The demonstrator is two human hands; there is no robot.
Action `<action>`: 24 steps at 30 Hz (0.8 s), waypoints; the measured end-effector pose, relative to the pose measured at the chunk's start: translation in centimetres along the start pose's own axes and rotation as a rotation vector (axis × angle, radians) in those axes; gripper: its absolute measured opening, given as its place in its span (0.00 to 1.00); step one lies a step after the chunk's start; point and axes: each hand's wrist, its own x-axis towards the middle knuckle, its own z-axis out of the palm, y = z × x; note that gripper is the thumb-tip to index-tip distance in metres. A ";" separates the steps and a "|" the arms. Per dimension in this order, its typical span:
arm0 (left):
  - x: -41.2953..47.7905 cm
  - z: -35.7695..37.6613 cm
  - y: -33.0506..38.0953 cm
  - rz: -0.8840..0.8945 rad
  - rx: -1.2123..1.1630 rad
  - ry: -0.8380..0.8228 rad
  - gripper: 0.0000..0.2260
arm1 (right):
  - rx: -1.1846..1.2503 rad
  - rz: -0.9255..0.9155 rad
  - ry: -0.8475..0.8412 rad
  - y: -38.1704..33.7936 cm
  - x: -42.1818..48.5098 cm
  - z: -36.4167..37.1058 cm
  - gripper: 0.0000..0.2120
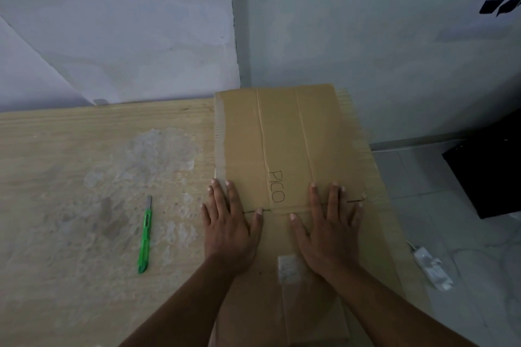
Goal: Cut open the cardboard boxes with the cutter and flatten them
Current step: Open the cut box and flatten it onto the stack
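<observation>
Both hands, left [229,229] and right [328,229], flat, fingers straight, pressing cardboard box [284,144] against counter [84,177] to flatten creases. Green cutter [145,236] lies apart at left, likely set aside as cutting is finished.

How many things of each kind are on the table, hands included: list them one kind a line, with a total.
cardboard box, flattened: 1
cutter, green: 1
hands pressing flat on the cardboard: 2 (left hand, right hand)
Total: 4
</observation>
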 end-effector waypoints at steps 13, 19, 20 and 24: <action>0.4 -1.3 0.5 -0.040 0.038 -0.131 0.42 | 0.012 -0.055 -0.213 0.3 8.2 -2.4 0.40; 0.3 -3.7 -0.8 0.003 -0.011 -0.162 0.39 | 0.028 -0.015 -0.130 -4.2 8.0 -4.5 0.37; 0.3 -4.4 -1.4 0.006 -0.040 -0.154 0.38 | 0.042 -0.044 -0.110 -5.9 7.9 -4.9 0.35; 1.0 -8.4 -6.9 -0.001 -0.056 -0.107 0.37 | 0.102 -0.204 -0.084 -14.5 7.0 -6.3 0.33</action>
